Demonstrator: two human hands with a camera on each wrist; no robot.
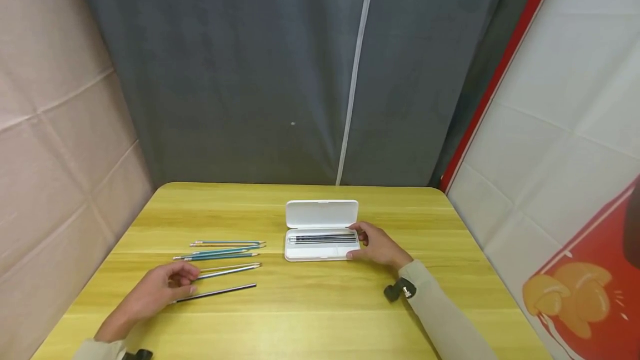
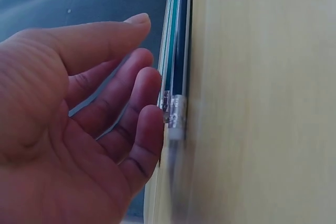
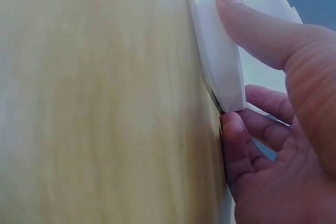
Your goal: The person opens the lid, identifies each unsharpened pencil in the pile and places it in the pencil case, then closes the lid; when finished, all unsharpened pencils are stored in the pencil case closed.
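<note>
Left hand (image 1: 157,289) at 7 o'clock, closest to the head camera, lying on the table (image 1: 320,321). Fingers loosely curved and slack, tips at the near ends of the loose pencils; no grip visible. In the left wrist view the fingers (image 2: 142,129) sit just beside a pencil's eraser end (image 2: 176,121), touching or barely apart, can't tell which.

Black pencil (image 1: 217,293) lies just right of that hand. Further back, a row of teal and pale pencils (image 1: 225,251) around 9 o'clock, all roughly parallel.

Pencil case (image 1: 320,238), white, at table centre, lid open and standing up at the far side. Tray holds several dark pencils (image 1: 322,238) side by side; exact count hard to read.

Right hand (image 1: 380,246) at 3 o'clock of the case, thumb and fingers curled round its right end. Right wrist view: thumb (image 3: 252,30) on top of the white edge, fingers under the corner.

Both forearms are cut off by the bottom edge. Wrist views blurred, close up.
</note>
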